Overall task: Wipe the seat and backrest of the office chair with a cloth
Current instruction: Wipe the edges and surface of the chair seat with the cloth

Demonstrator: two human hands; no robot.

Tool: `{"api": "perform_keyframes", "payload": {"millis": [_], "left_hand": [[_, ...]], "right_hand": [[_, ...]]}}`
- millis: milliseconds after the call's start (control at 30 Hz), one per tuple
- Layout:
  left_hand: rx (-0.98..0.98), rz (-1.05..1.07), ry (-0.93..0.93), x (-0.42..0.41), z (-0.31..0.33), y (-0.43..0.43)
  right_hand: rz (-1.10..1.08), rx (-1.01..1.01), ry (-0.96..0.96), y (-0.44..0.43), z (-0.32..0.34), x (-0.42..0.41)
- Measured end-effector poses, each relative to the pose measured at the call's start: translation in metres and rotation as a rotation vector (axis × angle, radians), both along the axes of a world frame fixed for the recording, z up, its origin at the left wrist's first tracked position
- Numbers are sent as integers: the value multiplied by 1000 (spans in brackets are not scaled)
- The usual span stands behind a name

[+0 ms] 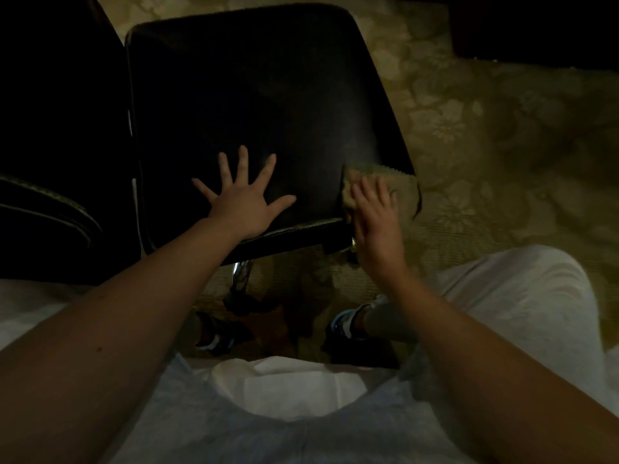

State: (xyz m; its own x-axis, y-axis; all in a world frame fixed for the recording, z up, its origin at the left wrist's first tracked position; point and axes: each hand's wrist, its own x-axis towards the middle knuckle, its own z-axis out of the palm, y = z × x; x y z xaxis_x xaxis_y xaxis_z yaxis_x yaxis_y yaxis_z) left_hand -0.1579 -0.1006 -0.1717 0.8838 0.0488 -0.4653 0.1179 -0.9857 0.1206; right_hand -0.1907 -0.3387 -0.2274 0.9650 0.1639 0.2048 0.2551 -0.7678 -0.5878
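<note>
The black office chair's seat (254, 105) fills the upper middle of the head view, seen from above in dim light. My left hand (243, 199) lies flat on the seat near its front edge, fingers spread wide, holding nothing. My right hand (376, 222) presses a tan cloth (371, 177) with a zigzag edge against the seat's front right corner, fingers laid over it. The backrest (50, 112) is the dark mass at the left, hard to make out.
A chrome chair column (240, 276) shows under the seat's front edge. The patterned beige carpet (485, 135) spreads to the right. My knees in light trousers (522, 296) and my shoes (345, 324) sit below the chair. Dark furniture (536, 25) stands at the top right.
</note>
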Motion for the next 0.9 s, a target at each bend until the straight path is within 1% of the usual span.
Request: {"api": "perform_keyframes", "payload": {"millis": [100,167,233,367,433,500,633,700,833,900], "left_hand": [[7,5,1,1,-1,0],[6,4,2,1,-1,0],[8,1,-2,1,-1,0],[1,0,2,1,0,-2],[-6,2,7,1,1,-2],[-10,4,10,1,2,-2],[2,9,19,2,3,-2],[9,8,18,1,4,-1],[-6,7,19,1,5,-1],[-11,7,22,1,5,-1]], "right_hand": [[137,-81,-53,9,-2,-5],[186,-113,-81,0,-3,1],[150,-115,-92,-10,-4,7],[-37,-76,-36,-10,-2,6],[-52,-53,-24,-1,0,1],[-4,-71,-31,6,-1,-4],[162,-154,-54,6,-1,-5],[190,-160,-70,-2,0,1],[25,-160,-77,-13,-1,6],[-6,-145,-69,-10,0,5]]}}
